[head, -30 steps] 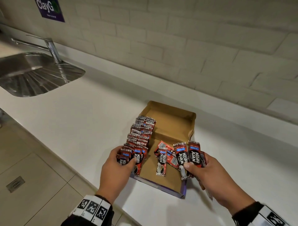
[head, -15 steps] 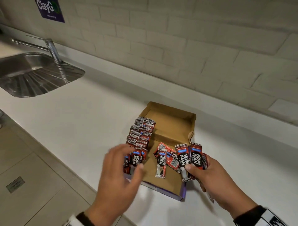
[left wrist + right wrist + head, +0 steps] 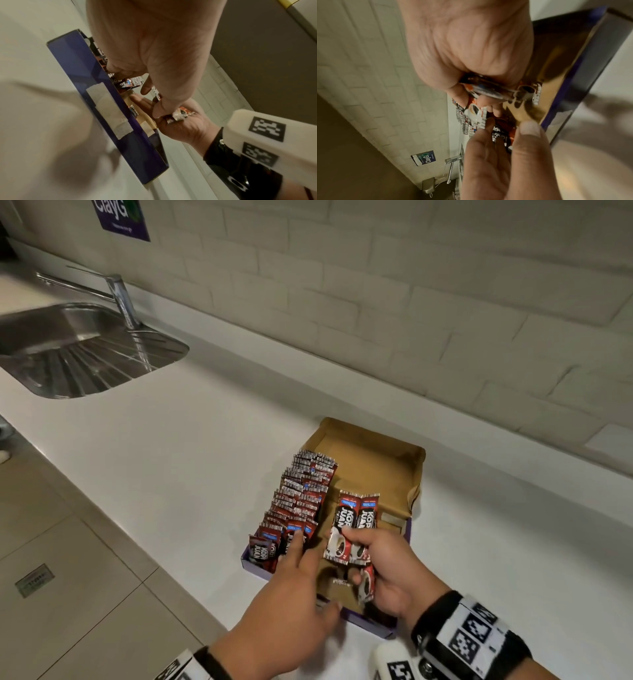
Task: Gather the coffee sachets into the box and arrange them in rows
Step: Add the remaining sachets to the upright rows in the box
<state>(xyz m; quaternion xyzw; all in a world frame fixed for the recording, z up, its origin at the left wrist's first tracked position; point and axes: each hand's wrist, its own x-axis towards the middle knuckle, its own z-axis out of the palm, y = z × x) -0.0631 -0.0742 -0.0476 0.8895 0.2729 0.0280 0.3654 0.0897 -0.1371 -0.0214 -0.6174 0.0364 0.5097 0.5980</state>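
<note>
A shallow cardboard box [image 3: 376,436], brown inside and purple outside [image 3: 102,108], lies on the white counter. A row of red coffee sachets [image 3: 305,494] stands packed along its left side. My right hand [image 3: 352,553] grips a small bunch of sachets [image 3: 356,515] upright over the box's middle. In the right wrist view the same right hand [image 3: 484,100] has its fingers curled round them. My left hand [image 3: 315,571] reaches in beside it with fingers stretched out, its index tip touching the row's front sachets. The box floor under both hands is hidden.
A steel sink [image 3: 68,354] with a faucet [image 3: 120,296] is set in the counter at far left. A brick wall runs behind the box. The counter's front edge [image 3: 113,518] drops to a tiled floor on the left.
My left hand pulled back off the row's front, then reached forward again onto it. My right hand brought its bunch left, from the box's right edge to over the middle, and closed the fan.
</note>
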